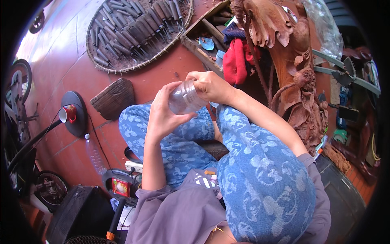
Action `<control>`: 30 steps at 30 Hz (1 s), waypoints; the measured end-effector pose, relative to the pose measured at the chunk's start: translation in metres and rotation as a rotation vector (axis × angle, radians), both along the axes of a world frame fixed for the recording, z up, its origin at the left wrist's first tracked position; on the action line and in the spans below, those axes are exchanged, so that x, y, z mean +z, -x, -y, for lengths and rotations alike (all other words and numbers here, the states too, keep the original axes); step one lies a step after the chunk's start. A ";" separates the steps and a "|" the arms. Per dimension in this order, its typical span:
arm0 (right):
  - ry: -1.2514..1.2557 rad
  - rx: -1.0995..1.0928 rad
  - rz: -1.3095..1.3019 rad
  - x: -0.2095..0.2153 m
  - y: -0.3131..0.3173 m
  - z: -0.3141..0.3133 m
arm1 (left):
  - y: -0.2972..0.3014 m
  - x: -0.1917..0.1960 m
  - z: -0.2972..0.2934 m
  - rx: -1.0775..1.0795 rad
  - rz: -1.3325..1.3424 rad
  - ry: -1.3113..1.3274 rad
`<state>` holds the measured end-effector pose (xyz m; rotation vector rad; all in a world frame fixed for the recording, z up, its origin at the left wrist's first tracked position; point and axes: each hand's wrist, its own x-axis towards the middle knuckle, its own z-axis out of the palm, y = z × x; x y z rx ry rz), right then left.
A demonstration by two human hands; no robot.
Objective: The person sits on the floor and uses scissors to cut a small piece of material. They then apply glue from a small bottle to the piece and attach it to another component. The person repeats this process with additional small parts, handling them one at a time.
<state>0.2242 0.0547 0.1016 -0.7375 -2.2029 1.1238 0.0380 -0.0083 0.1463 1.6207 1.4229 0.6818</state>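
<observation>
A clear plastic jar [182, 101] lies tilted in front of my knees, its threaded mouth toward the right. My left hand [162, 107] wraps around the jar's body, with the thumb below and the fingers over the top. At the mouth, my right hand [211, 86] is closed, its fingertips bent in at or just inside the rim. Whatever those fingertips grip is hidden from this view. Beneath both hands are my crossed legs in blue patterned trousers [260, 162].
A round woven tray [91, 53] of wooden-handled carving tools lies ahead. Right of it stand a wooden box [203, 55] with a red cloth [235, 63] and a tall wood carving [296, 81]. At left are a wood block [115, 99], a red cup [70, 114] and a plastic bottle [94, 154].
</observation>
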 end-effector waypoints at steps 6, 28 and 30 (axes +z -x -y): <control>-0.050 0.049 0.063 -0.017 -0.003 0.011 | 0.000 -0.010 0.008 -0.014 0.066 0.067; -0.192 -0.241 0.320 0.013 -0.014 0.006 | 0.012 -0.149 -0.080 0.285 -0.447 0.364; -0.278 -0.299 0.427 0.012 -0.012 -0.002 | 0.021 -0.130 -0.071 0.321 -0.428 0.265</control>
